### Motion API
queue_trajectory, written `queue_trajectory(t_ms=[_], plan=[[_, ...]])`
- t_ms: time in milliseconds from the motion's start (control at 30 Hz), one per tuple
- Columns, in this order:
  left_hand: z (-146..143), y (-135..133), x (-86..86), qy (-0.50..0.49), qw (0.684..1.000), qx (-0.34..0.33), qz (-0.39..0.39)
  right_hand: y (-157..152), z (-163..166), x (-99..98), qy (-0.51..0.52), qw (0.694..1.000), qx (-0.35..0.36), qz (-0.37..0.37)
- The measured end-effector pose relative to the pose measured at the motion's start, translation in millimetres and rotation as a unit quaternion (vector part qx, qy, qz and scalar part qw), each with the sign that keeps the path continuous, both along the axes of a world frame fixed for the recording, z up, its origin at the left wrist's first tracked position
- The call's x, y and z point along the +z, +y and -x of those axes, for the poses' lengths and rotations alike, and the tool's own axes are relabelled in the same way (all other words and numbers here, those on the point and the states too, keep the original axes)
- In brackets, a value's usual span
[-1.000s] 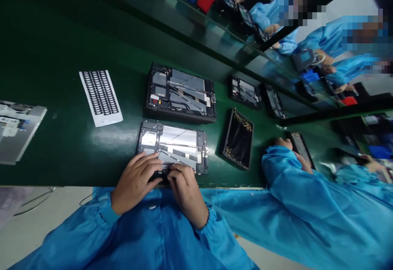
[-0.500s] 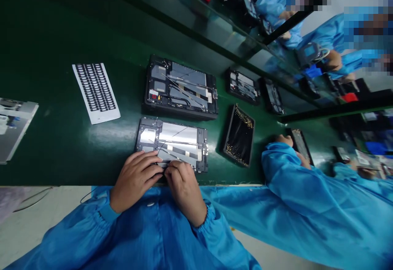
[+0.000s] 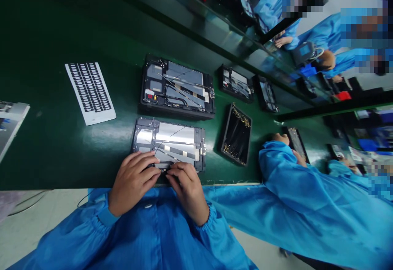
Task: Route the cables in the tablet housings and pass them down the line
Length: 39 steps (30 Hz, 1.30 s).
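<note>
An opened tablet-like device (image 3: 176,133) with a silver inner plate, dark frame and thin wires lies near the table's front edge. Over its near left part rests my left hand (image 3: 135,182), fingers closed together, thumb and fingertip meeting at the front edge. My right hand (image 3: 190,190) pinches at the same edge, a small gap from the left fingertips. Whatever the two pinches hold is too small and covered to make out. Just behind lies a stack of similar opened devices (image 3: 178,86), the top one with black cables looped along its near side.
To the right stands a black tray (image 3: 236,135) of thin black cables with gold ends. A sheet of black-and-white labels (image 3: 90,94) lies left, a metal panel (image 3: 12,124) farther left. More devices (image 3: 236,84) sit behind the tray. A co-worker's sleeve (image 3: 282,167) is close on the right.
My right fingers have loosened and shifted slightly, showing more of the device's front edge. My left hand stays nearly in place. The whole view has moved a little.
</note>
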<state>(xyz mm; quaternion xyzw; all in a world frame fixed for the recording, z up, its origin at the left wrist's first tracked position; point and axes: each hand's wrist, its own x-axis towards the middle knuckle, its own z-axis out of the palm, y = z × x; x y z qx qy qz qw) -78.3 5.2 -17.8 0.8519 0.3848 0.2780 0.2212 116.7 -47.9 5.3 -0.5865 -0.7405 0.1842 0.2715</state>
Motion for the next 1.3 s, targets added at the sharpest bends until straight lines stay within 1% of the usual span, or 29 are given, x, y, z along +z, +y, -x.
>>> queue_trajectory(t_ms=[233,500,700,967,1133,1233,1300], plan=[[-3,0,3.2,0.012,1.0,0.0,-0.029,2,-1,-3.7,-0.012,1.0,-0.009,-0.006],[-6,2,3.8,0.005,1.0,0.01,-0.012,3,-1,-3.6,-0.014,1.0,0.006,0.013],[-7,1,6.5,0.012,1.0,0.015,-0.004,2,0,-4.4,-0.027,1.0,0.0,0.002],[-6,0,4.0,0.001,1.0,0.015,-0.001,2,1,-3.9,-0.037,0.999,0.008,-0.016],[-6,1,2.6,0.001,1.0,-0.001,0.0,-3,1,-14.2,-0.024,0.999,-0.002,-0.041],[-2,2,-0.3,0.003,1.0,-0.011,0.005,-9,-2,-26.9,-0.008,0.996,0.006,-0.084],[2,3,-1.7,0.006,1.0,-0.022,0.019,-13,-5,-36.3,-0.031,0.992,0.023,-0.119]])
